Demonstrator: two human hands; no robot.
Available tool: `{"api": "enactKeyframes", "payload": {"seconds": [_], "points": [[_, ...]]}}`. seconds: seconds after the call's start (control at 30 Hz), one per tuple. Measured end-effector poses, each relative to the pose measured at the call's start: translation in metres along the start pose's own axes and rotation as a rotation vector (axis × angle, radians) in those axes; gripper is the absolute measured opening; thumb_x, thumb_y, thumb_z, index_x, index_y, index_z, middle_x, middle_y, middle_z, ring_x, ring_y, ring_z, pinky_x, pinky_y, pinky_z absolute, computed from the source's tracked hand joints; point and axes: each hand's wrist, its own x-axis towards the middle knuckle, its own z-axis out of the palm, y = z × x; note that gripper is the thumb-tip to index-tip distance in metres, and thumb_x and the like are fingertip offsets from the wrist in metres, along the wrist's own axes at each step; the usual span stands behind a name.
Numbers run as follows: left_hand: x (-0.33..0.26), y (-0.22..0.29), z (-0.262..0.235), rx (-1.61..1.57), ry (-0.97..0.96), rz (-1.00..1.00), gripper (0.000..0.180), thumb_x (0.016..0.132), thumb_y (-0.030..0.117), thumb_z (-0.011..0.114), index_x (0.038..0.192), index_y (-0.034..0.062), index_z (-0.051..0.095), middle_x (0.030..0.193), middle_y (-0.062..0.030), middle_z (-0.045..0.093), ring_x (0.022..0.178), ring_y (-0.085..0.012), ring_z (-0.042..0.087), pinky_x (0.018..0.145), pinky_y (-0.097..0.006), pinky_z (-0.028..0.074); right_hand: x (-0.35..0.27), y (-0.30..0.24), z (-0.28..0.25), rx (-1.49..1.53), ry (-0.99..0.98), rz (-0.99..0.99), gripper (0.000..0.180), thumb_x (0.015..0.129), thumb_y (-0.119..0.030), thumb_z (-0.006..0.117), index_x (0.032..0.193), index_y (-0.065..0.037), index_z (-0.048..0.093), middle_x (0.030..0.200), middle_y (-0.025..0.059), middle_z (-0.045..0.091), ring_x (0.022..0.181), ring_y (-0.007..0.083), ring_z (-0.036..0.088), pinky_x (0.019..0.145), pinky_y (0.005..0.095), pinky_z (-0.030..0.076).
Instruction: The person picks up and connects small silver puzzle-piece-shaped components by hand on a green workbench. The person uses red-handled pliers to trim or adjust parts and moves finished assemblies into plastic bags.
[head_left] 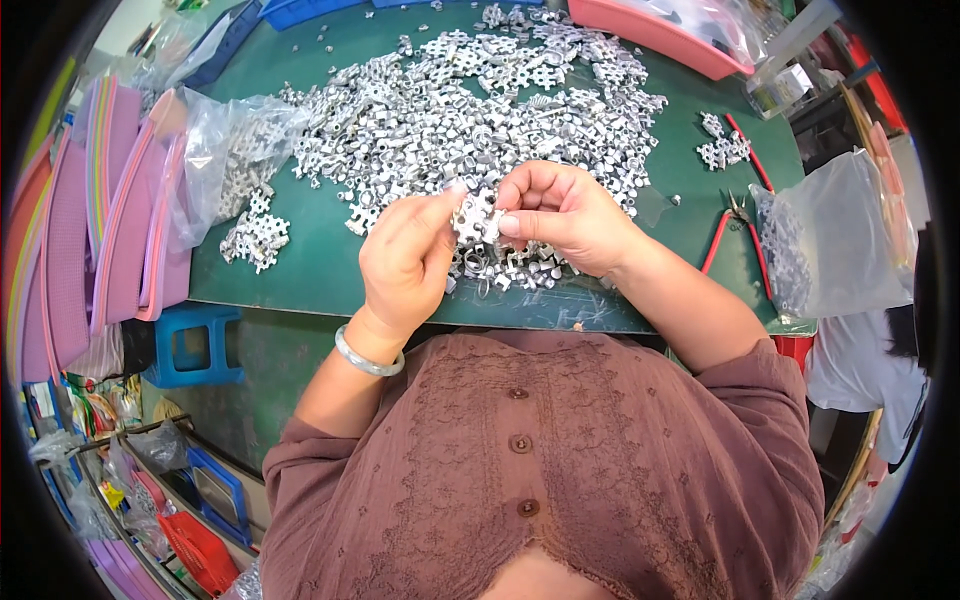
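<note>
Over the near side of a big heap of small silvery metal pieces (pixel 480 130), my two hands meet at a small silvery metal cluster with several knobs (pixel 478 222). My left hand (pixel 405 255) pinches its left side between thumb and fingers. From the other side, my right hand (pixel 572 215) grips it with the thumb on top and the fingers curled behind. Loose pieces lie just under the cluster. Finer details of it are too small to make out.
A green table (pixel 320 270) carries the heap. Red-handled pliers (pixel 737 215) and a plastic bag of pieces (pixel 785 250) lie right. Left are another filled bag (pixel 250 140) and stacked purple bins (pixel 120 190). A pink tray (pixel 660 35) stands behind; a blue stool (pixel 195 345) is below.
</note>
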Motion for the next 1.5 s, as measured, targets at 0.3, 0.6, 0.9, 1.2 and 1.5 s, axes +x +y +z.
{"api": "enactKeyframes", "payload": {"seconds": [0.3,0.6,0.9,1.2,1.5], "points": [[0.001,0.022,0.016,-1.113,0.018,-0.861,0.027,0.080,-0.001,0.056,0.105,-0.0024,0.048,0.091,-0.0038,0.055,0.081,-0.0085,0.053,0.072,-0.021,0.044,0.001,0.005,-0.002,-0.083,0.146,-0.157,0.011,0.077,-0.001,0.061,0.085,-0.003,0.055,0.078,0.0008,0.056,0.071,0.0074,0.054,0.064,0.0212,0.045],[0.002,0.018,0.016,-1.035,0.027,-0.877,0.012,0.082,0.004,0.055,0.093,-0.0001,0.055,0.084,-0.0017,0.057,0.074,-0.0071,0.054,0.067,-0.021,0.046,-0.002,0.002,0.001,-0.168,0.119,-0.189,0.017,0.077,-0.002,0.060,0.092,-0.003,0.051,0.084,0.0013,0.056,0.077,0.0077,0.054,0.070,0.0211,0.044],[0.001,0.017,0.015,-1.060,-0.011,-0.932,0.014,0.082,0.005,0.056,0.096,0.0017,0.055,0.083,-0.0007,0.058,0.070,-0.0069,0.052,0.067,-0.020,0.044,-0.004,-0.006,0.000,-0.207,0.105,-0.154,0.028,0.081,-0.005,0.057,0.107,-0.001,0.052,0.089,0.0027,0.057,0.084,0.0082,0.053,0.074,0.0221,0.044],[-0.001,0.018,0.016,-1.080,0.011,-0.915,0.014,0.082,0.003,0.055,0.096,0.0021,0.053,0.086,0.0010,0.055,0.077,-0.0046,0.050,0.070,-0.019,0.042,-0.003,0.000,-0.005,-0.302,0.098,-0.217,0.015,0.081,-0.007,0.059,0.094,0.000,0.060,0.084,0.0003,0.059,0.075,0.0046,0.053,0.065,0.0182,0.043],[-0.007,0.005,0.018,-1.660,0.060,-1.130,0.014,0.083,0.004,0.053,0.097,0.0046,0.053,0.084,-0.0035,0.055,0.072,-0.0123,0.051,0.069,-0.026,0.043,-0.003,0.001,-0.002,-0.306,0.115,-0.290,0.013,0.080,-0.007,0.059,0.091,0.000,0.061,0.083,0.0013,0.059,0.073,0.0046,0.052,0.063,0.0183,0.043]]}}
